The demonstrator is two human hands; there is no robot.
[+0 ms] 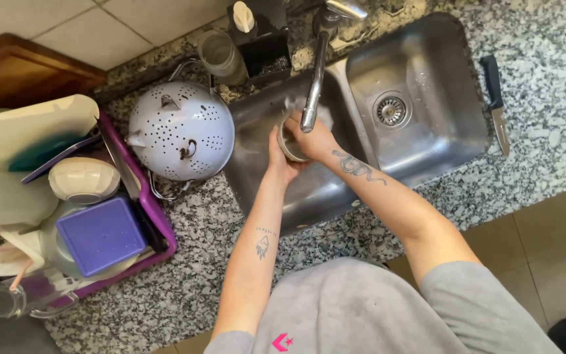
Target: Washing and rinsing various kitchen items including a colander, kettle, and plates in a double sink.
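Over the left basin of a steel double sink (427, 141), both my hands hold a small round metal cup (289, 145) under the spout of the tap (314, 78). My left hand (278, 157) grips the cup from the left side. My right hand (310, 139) covers its top and right side, fingers curled over the rim. The cup's inside is mostly hidden by my fingers. Whether water is running I cannot tell.
A pale perforated colander (181, 131) lies upside down on the granite counter left of the sink. A purple dish rack (158, 216) holds a purple lid, bowls and boards. A black-handled knife (496, 105) lies right of the sink. A jar and soap holder stand behind the tap.
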